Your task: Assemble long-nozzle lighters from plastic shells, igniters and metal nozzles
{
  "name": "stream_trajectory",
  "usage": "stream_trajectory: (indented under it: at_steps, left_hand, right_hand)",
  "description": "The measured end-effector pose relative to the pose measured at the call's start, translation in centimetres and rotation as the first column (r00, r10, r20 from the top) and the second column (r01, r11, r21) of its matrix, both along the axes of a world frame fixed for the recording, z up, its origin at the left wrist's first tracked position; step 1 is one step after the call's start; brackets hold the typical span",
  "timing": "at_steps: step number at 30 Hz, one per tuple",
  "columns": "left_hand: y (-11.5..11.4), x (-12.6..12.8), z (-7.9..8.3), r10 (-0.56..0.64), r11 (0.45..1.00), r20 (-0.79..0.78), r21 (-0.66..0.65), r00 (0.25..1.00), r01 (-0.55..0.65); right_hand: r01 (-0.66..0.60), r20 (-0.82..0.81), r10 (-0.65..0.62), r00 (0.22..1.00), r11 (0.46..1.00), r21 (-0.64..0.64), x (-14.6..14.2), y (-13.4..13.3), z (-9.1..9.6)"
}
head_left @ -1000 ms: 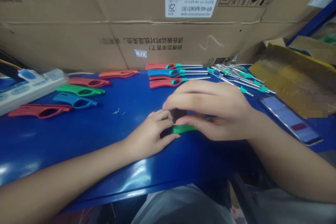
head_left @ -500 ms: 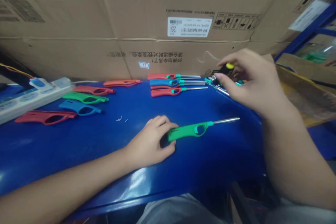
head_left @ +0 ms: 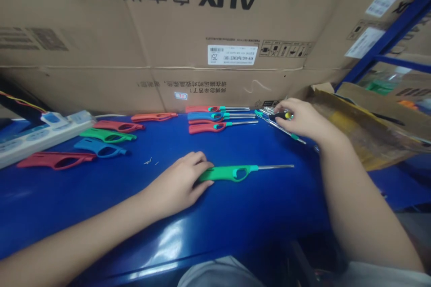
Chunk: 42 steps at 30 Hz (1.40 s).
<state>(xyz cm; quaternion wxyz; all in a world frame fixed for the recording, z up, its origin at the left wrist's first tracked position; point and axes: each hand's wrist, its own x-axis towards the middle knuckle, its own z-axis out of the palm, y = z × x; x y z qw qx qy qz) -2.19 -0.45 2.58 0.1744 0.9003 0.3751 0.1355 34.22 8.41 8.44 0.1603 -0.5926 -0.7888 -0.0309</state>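
Observation:
A green long-nosed lighter [head_left: 235,172] with a metal tube lies on the blue table [head_left: 101,197], tube pointing right. My left hand [head_left: 180,184] rests on the table with its fingers curled round the lighter's handle end. My right hand [head_left: 299,119] is stretched to the far right of the table, closed on a small black tool with a yellow end [head_left: 284,115], over a pile of metal tubes with teal collars [head_left: 279,125].
Three finished lighters [head_left: 218,121] lie at the back centre. Several empty coloured handle shells [head_left: 101,136] lie at the left, beside a white power strip [head_left: 40,134]. Tiny metal bits [head_left: 150,161] lie near the middle. Large cardboard boxes [head_left: 202,31] wall the back.
My right hand lifted off the green lighter, carried the black tool to the back right and lowered onto the tube pile. The left hand stayed on the handle. The head tilted up.

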Motion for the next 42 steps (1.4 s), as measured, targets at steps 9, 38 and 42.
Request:
stream_trajectory:
  at_steps: [9,38,42]
  left_hand:
    - [6.7,-3.1,1.1,0.120,0.984,0.206,0.104,0.971,-0.144]
    - [13.1,-1.3,-0.7,0.248,0.916,-0.022,0.330,0.969,-0.227]
    - [12.9,-1.0,-0.5,0.259,0.905,-0.050,0.361,0.965,-0.224]
  right_hand:
    - [0.009,0.076,0.017,0.997,0.944,-0.330,1.4,2.5,-3.1]
    - [-0.029,0.106,0.042,0.993,0.992,-0.125,-0.2,2.4,-3.9]
    - [-0.196,0.060,0.198,0.978,0.980,-0.043,-2.4,2.2,-4.7]
